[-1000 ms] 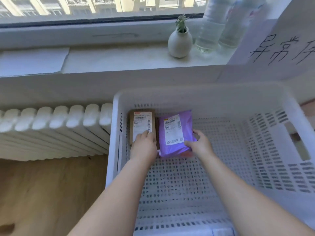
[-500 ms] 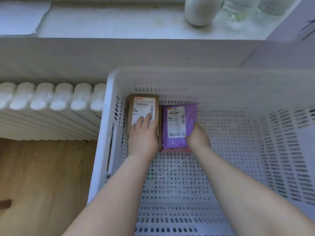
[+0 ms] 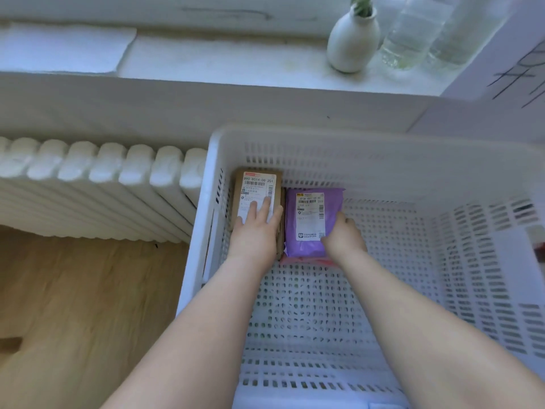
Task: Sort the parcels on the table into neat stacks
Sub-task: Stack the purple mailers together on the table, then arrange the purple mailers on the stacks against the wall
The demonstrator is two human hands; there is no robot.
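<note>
Deep in the far left corner of the white basket (image 3: 324,140), we press our left hand (image 3: 255,231) flat, fingers straight, on the brown box (image 3: 258,184). Just beside it, our right hand (image 3: 343,239) grips the purple parcel (image 3: 309,208) by its right edge, atop a pink parcel (image 3: 306,262).

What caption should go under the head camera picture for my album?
Left hand flat on a brown box, right hand holding a purple parcel beside it in a white basket.
</note>
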